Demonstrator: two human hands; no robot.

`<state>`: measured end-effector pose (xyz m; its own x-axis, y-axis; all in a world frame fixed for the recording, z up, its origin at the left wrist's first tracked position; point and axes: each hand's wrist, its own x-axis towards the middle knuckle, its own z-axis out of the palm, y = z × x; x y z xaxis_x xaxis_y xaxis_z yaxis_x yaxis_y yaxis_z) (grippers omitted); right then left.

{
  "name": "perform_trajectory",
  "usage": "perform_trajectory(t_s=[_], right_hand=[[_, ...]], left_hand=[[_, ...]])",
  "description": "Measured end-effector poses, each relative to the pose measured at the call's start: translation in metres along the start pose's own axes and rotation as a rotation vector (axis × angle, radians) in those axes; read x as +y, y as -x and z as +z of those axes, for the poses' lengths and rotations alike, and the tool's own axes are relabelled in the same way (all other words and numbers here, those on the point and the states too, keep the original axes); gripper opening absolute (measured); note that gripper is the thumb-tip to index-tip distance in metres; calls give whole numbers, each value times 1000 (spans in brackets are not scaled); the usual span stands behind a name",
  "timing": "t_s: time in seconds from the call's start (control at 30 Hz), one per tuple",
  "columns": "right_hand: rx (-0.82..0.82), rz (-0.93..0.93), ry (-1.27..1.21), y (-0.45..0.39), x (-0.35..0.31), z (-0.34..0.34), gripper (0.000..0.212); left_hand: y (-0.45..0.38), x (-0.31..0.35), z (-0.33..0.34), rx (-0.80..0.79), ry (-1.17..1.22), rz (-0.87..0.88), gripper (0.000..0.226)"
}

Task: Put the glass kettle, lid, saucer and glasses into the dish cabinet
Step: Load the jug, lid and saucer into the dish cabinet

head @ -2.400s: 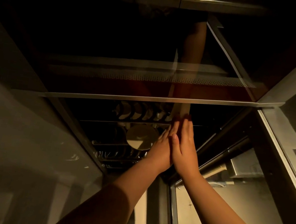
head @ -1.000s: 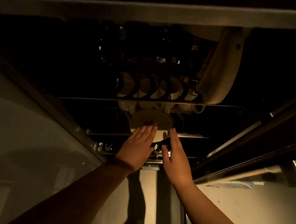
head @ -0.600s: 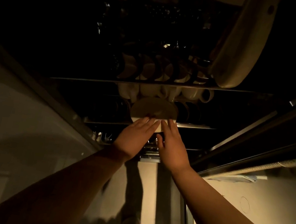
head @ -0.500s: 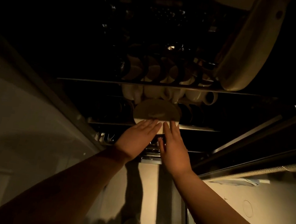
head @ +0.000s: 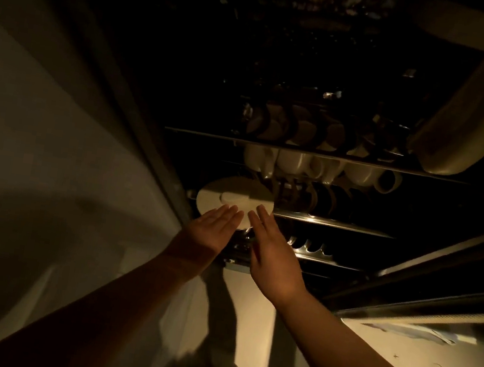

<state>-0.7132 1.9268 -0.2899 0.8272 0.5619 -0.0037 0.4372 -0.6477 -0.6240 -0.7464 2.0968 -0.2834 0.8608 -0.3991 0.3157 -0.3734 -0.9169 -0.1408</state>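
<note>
I look up into the dark dish cabinet. A round pale lid (head: 232, 197) with a flat knob in its middle rests on the lower wire rack (head: 332, 225). My left hand (head: 212, 229) and my right hand (head: 271, 250) are raised side by side just below it, palms flat and fingers straight. Their fingertips reach the lid's near edge, and I cannot tell whether they touch it. Neither hand holds anything. No glass kettle, saucer or glasses can be made out in the dark.
White cups (head: 315, 166) hang under the upper rack, and several small bowls (head: 293, 125) stand on edge above them. A large pale platter (head: 476, 118) leans at the upper right. A wall panel (head: 50, 154) runs along the left, and a cabinet frame (head: 419, 310) crosses the lower right.
The cabinet door has swung up out of view, uncovering the racks. My hands moved from pressed together on the door to slightly apart under the lid. The view has tilted further upward.
</note>
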Motion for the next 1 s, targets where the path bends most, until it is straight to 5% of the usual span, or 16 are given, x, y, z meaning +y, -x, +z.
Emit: perform_trajectory(t_s=[0.4, 0.63, 1.0], right_hand=[[109, -188, -51, -48, -25, -16, 51], [-27, -145, 31, -85, -32, -34, 12], [-133, -136, 132, -86, -27, -47, 27]], left_hand=[[-15, -3, -1, -264, 214, -496, 56], [-41, 3, 0, -63, 399, -687, 47], [-66, 0, 10, -11, 437, -817, 21]])
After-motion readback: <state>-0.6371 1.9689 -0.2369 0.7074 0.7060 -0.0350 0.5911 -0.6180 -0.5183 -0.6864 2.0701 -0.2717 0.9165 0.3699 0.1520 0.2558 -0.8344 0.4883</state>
